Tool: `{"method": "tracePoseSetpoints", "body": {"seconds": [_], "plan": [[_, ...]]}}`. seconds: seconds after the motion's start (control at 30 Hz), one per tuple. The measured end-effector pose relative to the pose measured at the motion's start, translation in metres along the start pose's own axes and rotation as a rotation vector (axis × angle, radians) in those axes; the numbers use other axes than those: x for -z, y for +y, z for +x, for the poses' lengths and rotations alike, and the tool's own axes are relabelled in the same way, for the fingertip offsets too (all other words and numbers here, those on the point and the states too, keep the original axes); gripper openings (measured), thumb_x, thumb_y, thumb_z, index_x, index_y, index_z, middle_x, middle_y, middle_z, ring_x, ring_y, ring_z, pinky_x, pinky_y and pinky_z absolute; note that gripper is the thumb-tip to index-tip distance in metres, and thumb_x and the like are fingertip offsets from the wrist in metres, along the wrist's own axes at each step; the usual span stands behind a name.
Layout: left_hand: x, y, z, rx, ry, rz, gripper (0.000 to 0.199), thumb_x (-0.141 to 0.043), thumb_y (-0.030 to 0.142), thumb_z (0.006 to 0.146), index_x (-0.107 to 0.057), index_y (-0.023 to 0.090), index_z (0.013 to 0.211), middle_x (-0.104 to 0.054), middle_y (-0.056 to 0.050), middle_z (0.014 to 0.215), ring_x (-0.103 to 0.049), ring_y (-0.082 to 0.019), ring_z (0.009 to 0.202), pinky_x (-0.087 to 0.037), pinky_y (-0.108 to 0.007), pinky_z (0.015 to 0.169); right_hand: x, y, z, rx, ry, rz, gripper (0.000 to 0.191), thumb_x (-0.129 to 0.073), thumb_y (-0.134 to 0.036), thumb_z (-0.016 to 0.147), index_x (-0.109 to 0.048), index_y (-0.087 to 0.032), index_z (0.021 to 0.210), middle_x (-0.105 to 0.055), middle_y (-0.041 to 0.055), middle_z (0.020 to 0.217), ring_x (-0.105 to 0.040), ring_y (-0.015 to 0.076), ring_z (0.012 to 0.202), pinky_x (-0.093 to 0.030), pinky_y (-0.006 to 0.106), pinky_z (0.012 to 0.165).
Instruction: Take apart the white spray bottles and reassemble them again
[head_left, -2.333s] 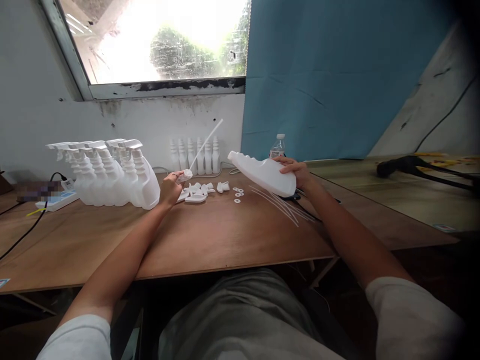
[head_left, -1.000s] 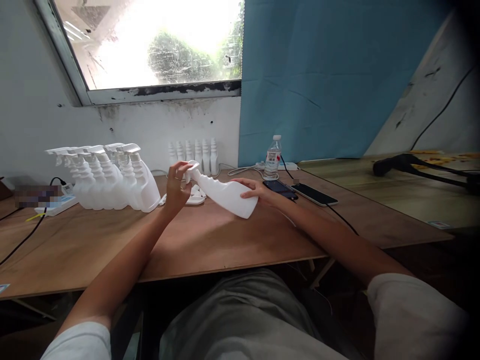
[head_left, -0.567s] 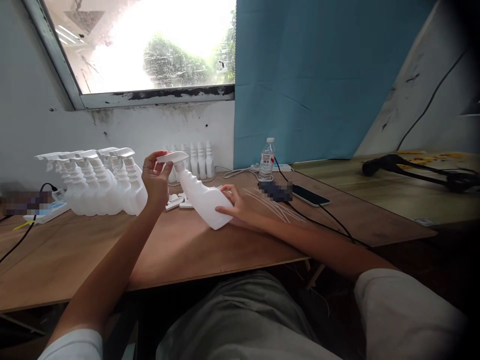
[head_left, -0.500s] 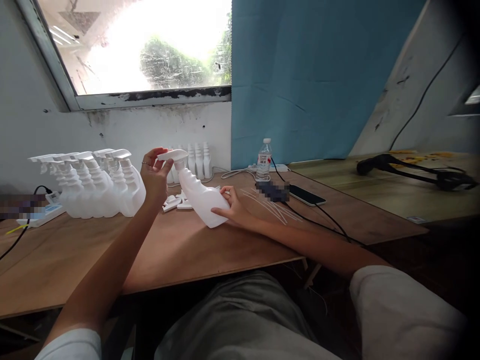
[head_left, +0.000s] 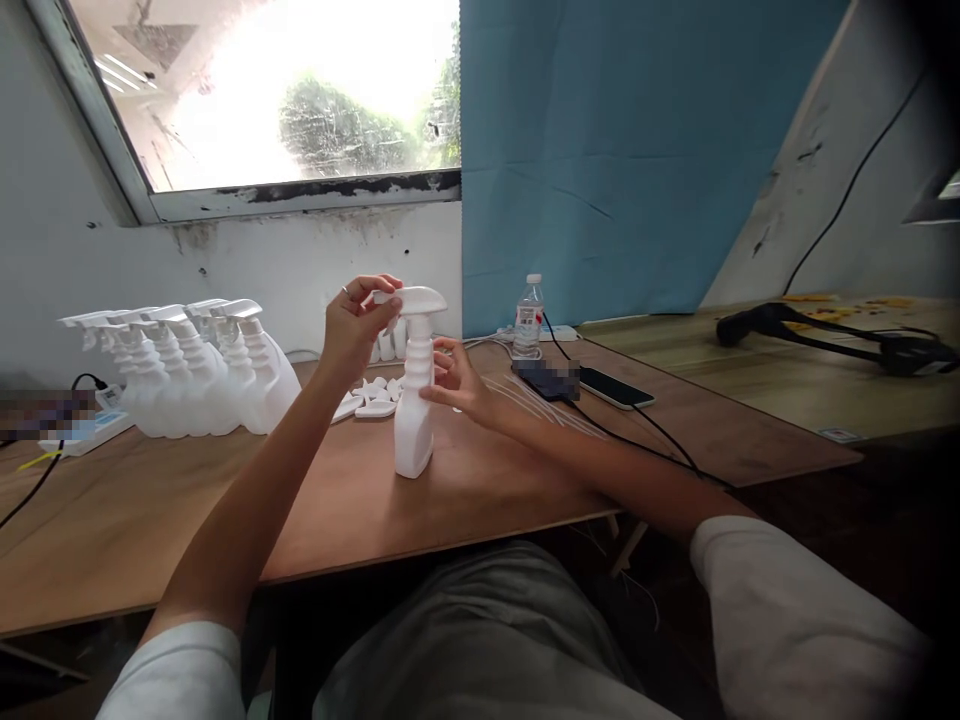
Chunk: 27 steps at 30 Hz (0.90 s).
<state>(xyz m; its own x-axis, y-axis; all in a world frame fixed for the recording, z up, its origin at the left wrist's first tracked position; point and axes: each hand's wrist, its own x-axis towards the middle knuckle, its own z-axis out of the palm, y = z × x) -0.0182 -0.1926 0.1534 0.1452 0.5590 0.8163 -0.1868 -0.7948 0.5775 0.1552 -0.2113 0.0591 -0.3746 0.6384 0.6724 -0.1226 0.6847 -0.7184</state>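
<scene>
A white spray bottle (head_left: 415,420) with its trigger head (head_left: 420,300) on top is upright on or just above the wooden table in front of me. My left hand (head_left: 358,325) pinches the trigger head from the left, fingers closed on its nozzle end. Around the right side of the bottle's ribbed neck, my right hand (head_left: 459,382) grips with thumb in front and fingers partly behind. Loose white trigger heads (head_left: 375,400) lie in a small pile behind the bottle, partly covered by it and by my left arm.
Several assembled spray bottles (head_left: 202,385) stand grouped at the left. Headless bottles (head_left: 386,345) stand by the wall, mostly hidden. To the right are thin white tubes (head_left: 540,405), a water bottle (head_left: 529,320), a phone (head_left: 616,388) and black cables. A black headset-like strap (head_left: 802,340) lies farther right.
The spray bottle has gone from tilted to upright and turned, its head now farther right. My left hand moved right with the head; my right hand shifted from the bottle's base to its neck.
</scene>
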Motion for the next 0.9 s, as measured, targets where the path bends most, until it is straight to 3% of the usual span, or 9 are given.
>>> {"method": "tracePoseSetpoints", "body": {"seconds": [0.07, 0.17, 0.3, 0.43, 0.57, 0.73, 0.9], "plan": [[0.005, 0.010, 0.008, 0.033, -0.085, 0.041, 0.025, -0.075, 0.022, 0.070, -0.064, 0.018, 0.092, -0.063, -0.005, 0.106, -0.063, -0.014, 0.080, -0.052, -0.022, 0.060, 0.003, -0.004, 0.009, -0.001, -0.007, -0.081, 0.067, -0.077, -0.047, 0.066, -0.038, -0.030, 0.118, -0.056, 0.0025, 0.112, -0.056, 0.0228, 0.104, -0.045, 0.037, 0.091], [0.014, 0.025, 0.019, 0.097, -0.244, 0.130, 0.030, -0.077, 0.021, 0.068, -0.069, 0.016, 0.097, -0.067, -0.008, 0.105, -0.063, -0.015, 0.075, -0.053, -0.025, 0.060, 0.004, -0.008, 0.013, -0.042, 0.089, -0.305, 0.056, -0.078, -0.047, 0.063, -0.050, -0.024, 0.105, -0.056, 0.0016, 0.099, -0.055, 0.0235, 0.097, -0.045, 0.037, 0.086], [0.020, 0.036, 0.026, 0.130, -0.328, 0.140, 0.024, -0.077, 0.014, 0.066, -0.073, 0.013, 0.090, -0.070, -0.009, 0.090, -0.065, -0.018, 0.075, -0.055, -0.031, 0.064, -0.001, -0.011, 0.012, -0.112, 0.154, -0.378, 0.053, -0.080, -0.049, 0.059, -0.048, -0.024, 0.092, -0.054, -0.0006, 0.088, -0.056, 0.0226, 0.087, -0.048, 0.040, 0.080], [0.022, 0.038, 0.025, 0.167, -0.300, 0.058, 0.024, -0.076, 0.004, 0.064, -0.074, 0.013, 0.086, -0.069, -0.008, 0.087, -0.066, -0.021, 0.080, -0.056, -0.035, 0.067, -0.005, -0.015, 0.013, -0.146, 0.013, -0.068, 0.055, -0.080, -0.044, 0.063, -0.047, -0.026, 0.102, -0.061, 0.0015, 0.102, -0.062, 0.0229, 0.091, -0.052, 0.040, 0.081], [0.022, 0.042, 0.023, 0.138, -0.335, 0.147, 0.023, -0.076, 0.008, 0.064, -0.074, 0.012, 0.087, -0.069, -0.010, 0.094, -0.066, -0.021, 0.083, -0.056, -0.034, 0.066, 0.000, -0.025, 0.026, -0.149, -0.132, 0.268, 0.050, -0.072, -0.046, 0.073, -0.048, -0.024, 0.112, -0.064, 0.0068, 0.108, -0.066, 0.0248, 0.091, -0.054, 0.039, 0.076], [0.017, 0.050, 0.020, 0.170, -0.322, 0.332, 0.025, -0.074, 0.020, 0.069, -0.073, 0.014, 0.093, -0.070, -0.010, 0.098, -0.066, -0.018, 0.081, -0.056, -0.031, 0.069, 0.003, -0.033, 0.046, -0.074, -0.097, 0.445, 0.036, -0.060, -0.045, 0.083, -0.054, -0.017, 0.105, -0.067, 0.0081, 0.092, -0.066, 0.0208, 0.081, -0.055, 0.034, 0.070], [0.017, 0.050, 0.019, 0.161, -0.321, 0.395, 0.026, -0.072, 0.027, 0.070, -0.072, 0.014, 0.093, -0.070, -0.010, 0.102, -0.066, -0.018, 0.082, -0.056, -0.031, 0.071, -0.008, -0.028, 0.045, -0.101, -0.065, 0.546, 0.034, -0.058, -0.047, 0.084, -0.052, -0.016, 0.098, -0.064, 0.0039, 0.078, -0.063, 0.0161, 0.069, -0.053, 0.029, 0.058]]}}
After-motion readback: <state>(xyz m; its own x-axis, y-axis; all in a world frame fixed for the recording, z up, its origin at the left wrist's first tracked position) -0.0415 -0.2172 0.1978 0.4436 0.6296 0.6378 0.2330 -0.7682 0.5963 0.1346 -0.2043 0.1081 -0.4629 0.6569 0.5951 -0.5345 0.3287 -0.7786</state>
